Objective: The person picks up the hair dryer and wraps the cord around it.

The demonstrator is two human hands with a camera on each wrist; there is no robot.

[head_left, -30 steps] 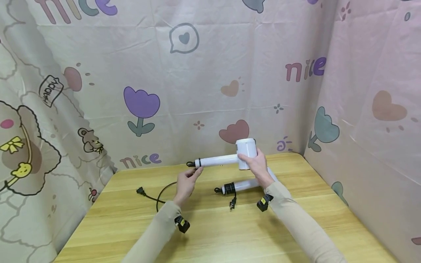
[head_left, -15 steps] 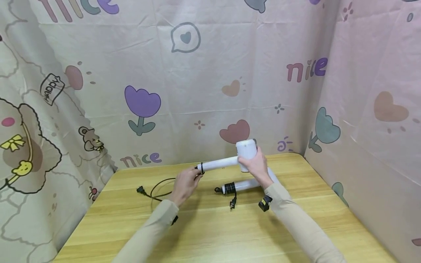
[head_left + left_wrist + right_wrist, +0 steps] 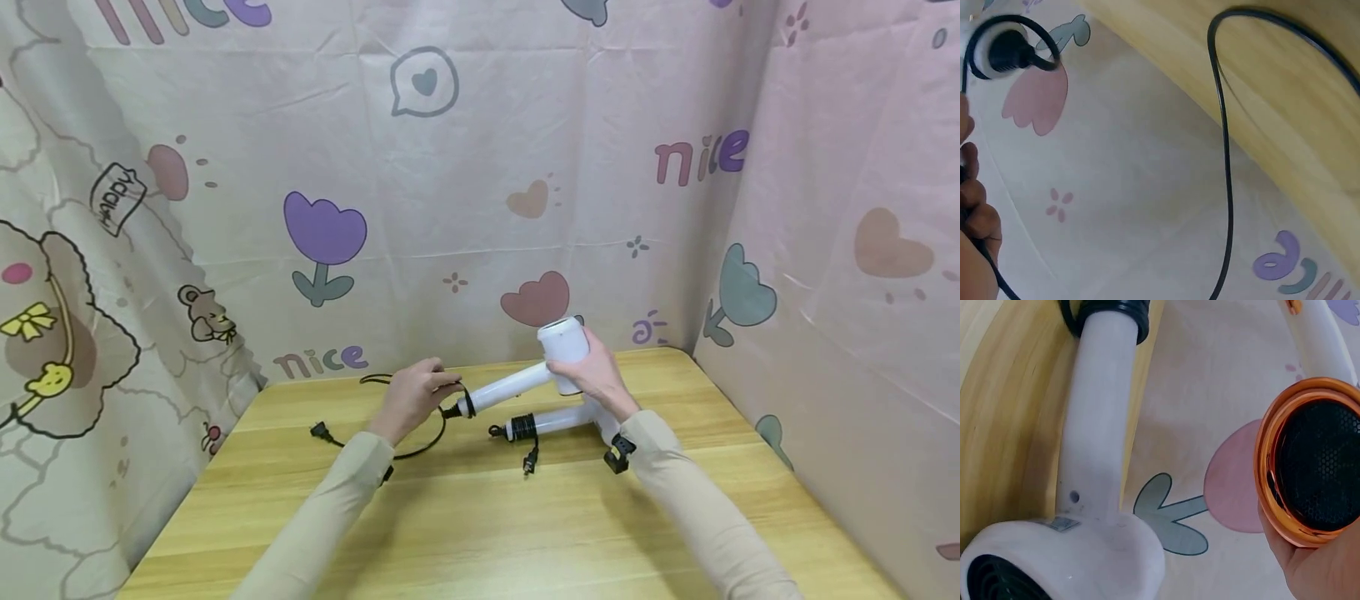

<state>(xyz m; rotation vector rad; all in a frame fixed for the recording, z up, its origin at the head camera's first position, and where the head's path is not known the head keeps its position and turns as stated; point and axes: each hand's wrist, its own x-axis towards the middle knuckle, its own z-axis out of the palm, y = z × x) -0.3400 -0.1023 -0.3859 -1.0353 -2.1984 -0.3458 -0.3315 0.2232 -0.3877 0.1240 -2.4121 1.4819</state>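
A white hair dryer [image 3: 513, 386] hangs above the table, its handle slanting down to the left. My right hand [image 3: 603, 375] grips it around the barrel; in the right wrist view an orange-rimmed dark grille [image 3: 1322, 459] faces the camera. At the handle's end, my left hand [image 3: 412, 398] pinches the black cord [image 3: 1227, 162], which passes around the handle tip. The left wrist view shows curled fingers [image 3: 982, 219] with cord running through them. Behind and below lies a second white hair dryer [image 3: 558, 421], its cord [image 3: 523, 427] wound in several turns around its handle.
The held dryer's plug [image 3: 321, 432] lies on the wooden table [image 3: 480, 533] at the left, with slack cord trailing from it. Another plug [image 3: 530, 462] lies below the wound handle. A patterned curtain [image 3: 480, 167] closes off the back and both sides.
The left hand has carried the cord over the handle end, then moved left and slightly up. The dryer's handle end has dipped lower, while the right hand still grips the barrel.
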